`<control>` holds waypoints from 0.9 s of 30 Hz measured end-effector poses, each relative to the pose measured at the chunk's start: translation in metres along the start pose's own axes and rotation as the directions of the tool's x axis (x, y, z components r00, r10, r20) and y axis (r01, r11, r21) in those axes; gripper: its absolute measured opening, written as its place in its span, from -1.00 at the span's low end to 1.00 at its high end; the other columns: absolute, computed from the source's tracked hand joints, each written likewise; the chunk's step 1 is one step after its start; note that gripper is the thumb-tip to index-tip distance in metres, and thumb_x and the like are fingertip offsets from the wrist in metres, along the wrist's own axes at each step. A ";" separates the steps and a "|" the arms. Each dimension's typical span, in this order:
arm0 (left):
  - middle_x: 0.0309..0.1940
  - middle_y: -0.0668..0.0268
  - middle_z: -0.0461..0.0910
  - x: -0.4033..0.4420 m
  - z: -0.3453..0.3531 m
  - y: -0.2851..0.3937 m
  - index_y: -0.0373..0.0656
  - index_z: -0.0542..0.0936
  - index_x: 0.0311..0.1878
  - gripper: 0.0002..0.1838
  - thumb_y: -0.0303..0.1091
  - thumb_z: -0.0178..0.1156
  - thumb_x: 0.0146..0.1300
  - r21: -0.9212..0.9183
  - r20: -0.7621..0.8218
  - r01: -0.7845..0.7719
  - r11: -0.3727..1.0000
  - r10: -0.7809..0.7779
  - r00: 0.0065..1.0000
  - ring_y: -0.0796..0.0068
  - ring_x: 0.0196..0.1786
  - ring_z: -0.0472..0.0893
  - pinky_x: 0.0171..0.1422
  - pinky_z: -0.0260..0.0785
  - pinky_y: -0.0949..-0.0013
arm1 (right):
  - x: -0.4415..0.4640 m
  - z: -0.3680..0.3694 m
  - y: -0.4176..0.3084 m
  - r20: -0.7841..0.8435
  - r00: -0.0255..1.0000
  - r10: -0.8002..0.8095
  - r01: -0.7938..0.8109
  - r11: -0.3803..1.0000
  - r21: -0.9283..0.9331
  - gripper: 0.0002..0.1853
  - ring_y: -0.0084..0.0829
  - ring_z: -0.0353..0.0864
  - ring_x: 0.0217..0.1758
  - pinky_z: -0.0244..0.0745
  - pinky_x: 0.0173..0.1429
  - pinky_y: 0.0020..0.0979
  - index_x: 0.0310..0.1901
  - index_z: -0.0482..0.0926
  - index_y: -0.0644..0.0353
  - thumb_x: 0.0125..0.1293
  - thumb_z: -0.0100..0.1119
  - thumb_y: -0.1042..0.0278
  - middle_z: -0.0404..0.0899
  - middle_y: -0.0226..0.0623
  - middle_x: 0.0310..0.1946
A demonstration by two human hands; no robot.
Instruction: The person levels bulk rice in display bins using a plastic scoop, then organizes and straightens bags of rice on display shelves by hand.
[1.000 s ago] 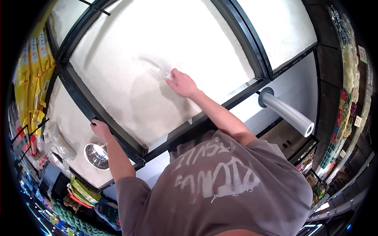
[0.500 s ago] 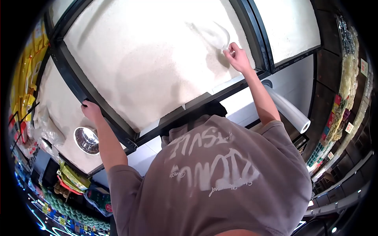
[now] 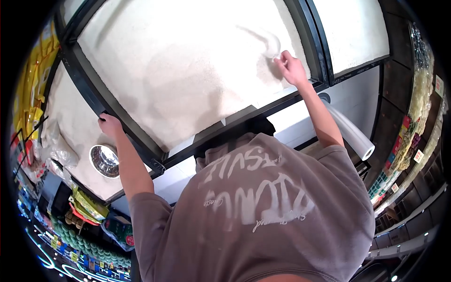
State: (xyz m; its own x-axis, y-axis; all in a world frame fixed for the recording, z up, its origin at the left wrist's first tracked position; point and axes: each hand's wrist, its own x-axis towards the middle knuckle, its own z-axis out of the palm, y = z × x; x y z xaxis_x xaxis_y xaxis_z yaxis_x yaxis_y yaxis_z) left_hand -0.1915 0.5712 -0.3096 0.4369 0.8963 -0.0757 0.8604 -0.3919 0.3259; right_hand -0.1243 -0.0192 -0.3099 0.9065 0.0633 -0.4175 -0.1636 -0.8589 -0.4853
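My right hand (image 3: 292,68) pinches the near end of a clear plastic scoop (image 3: 272,45), whose see-through outline is faint against the white behind it. Under the scoop spreads a bed of fine white grain or powder (image 3: 178,61) in a large black-framed bin (image 3: 225,131). On the left, my left hand (image 3: 110,125) is closed over the black divider bar (image 3: 89,94) between this bin and the adjoining one. Just below that hand, a shiny metal bowl (image 3: 104,161) rests on the white contents of the left bin.
Clear plastic bags (image 3: 61,148) lie in the left bin, with yellow packages (image 3: 35,80) beyond it. Another white-filled bin (image 3: 352,35) adjoins on the right. A roll of clear plastic (image 3: 352,131) sticks out beside my right arm. Packaged goods (image 3: 418,94) line the far right.
My right hand has moved slightly right with the scoop, which appears turned and smaller in outline. My left hand stays on the divider bar. The view has shifted slightly.
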 end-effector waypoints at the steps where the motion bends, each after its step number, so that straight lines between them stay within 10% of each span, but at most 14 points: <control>1: 0.01 -0.11 0.51 0.000 -0.001 0.001 -0.37 0.50 -0.01 -0.38 0.06 -0.24 0.28 -0.015 0.001 -0.003 1.000 0.003 1.000 -0.17 0.07 0.45 0.18 0.25 0.01 | 0.001 -0.009 0.002 -0.077 0.996 0.043 -0.045 0.999 -0.023 -0.60 0.02 0.57 -0.40 0.42 -0.26 -0.13 -0.32 0.38 0.24 0.30 0.03 -0.02 0.54 0.03 -0.55; 5: 0.00 -0.17 0.50 -0.003 -0.002 0.003 -0.40 0.50 -0.02 -0.38 0.05 -0.24 0.29 -0.054 0.002 -0.009 0.999 0.009 1.000 -0.20 0.07 0.44 0.19 0.24 0.00 | -0.001 -0.005 0.001 -0.152 0.981 0.123 -0.127 0.992 -0.017 -0.60 0.03 0.59 -0.39 0.44 -0.26 -0.11 -0.28 0.37 0.24 0.31 0.01 -0.03 0.54 0.06 -0.54; 9: -0.02 -0.18 0.50 0.000 0.001 -0.003 -0.41 0.50 -0.04 -0.38 0.04 -0.24 0.28 -0.070 0.006 -0.017 0.997 0.017 1.000 -0.21 0.05 0.45 0.19 0.24 -0.01 | -0.024 0.022 -0.056 0.243 0.970 0.009 -0.016 1.000 0.027 -0.62 -0.01 0.59 -0.37 0.47 -0.25 -0.11 -0.21 0.36 0.19 0.32 -0.05 -0.03 0.55 0.00 -0.48; 14: -0.02 -0.16 0.50 0.007 0.007 -0.012 -0.40 0.49 -0.04 -0.39 0.04 -0.24 0.29 -0.050 0.009 -0.030 0.998 0.031 0.999 -0.20 0.03 0.45 0.18 0.24 -0.01 | -0.033 0.055 -0.080 0.293 0.926 -0.239 0.239 0.970 0.036 -0.65 0.04 0.58 -0.26 0.46 -0.20 -0.08 -0.21 0.35 0.17 0.31 -0.01 0.01 0.56 0.02 -0.40; 22: -0.02 -0.16 0.49 0.006 0.006 -0.011 -0.42 0.48 -0.04 -0.40 0.02 -0.25 0.31 -0.054 0.010 -0.022 0.998 0.022 1.000 -0.19 0.03 0.45 0.16 0.25 -0.03 | 0.016 0.007 -0.021 -0.260 0.936 0.235 -0.199 0.967 0.158 -0.63 0.04 0.58 -0.34 0.43 -0.22 -0.12 -0.24 0.33 0.22 0.31 0.00 0.01 0.55 0.02 -0.47; 27: -0.04 -0.20 0.49 0.012 0.010 -0.019 -0.46 0.47 -0.06 -0.39 0.02 -0.24 0.32 -0.060 0.008 -0.053 0.997 0.053 0.999 -0.21 0.02 0.45 0.16 0.25 -0.03 | 0.036 0.008 -0.049 -0.215 0.957 0.193 -0.152 0.969 0.193 -0.63 0.04 0.58 -0.28 0.44 -0.19 -0.13 -0.21 0.34 0.21 0.31 0.01 0.01 0.56 0.04 -0.43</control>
State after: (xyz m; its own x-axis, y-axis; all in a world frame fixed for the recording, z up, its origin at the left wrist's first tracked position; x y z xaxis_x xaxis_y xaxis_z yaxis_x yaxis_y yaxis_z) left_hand -0.2003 0.5876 -0.3261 0.4844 0.8724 -0.0662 0.8187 -0.4253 0.3857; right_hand -0.0863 0.0291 -0.3071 0.9200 -0.2147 -0.3279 -0.3715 -0.7442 -0.5550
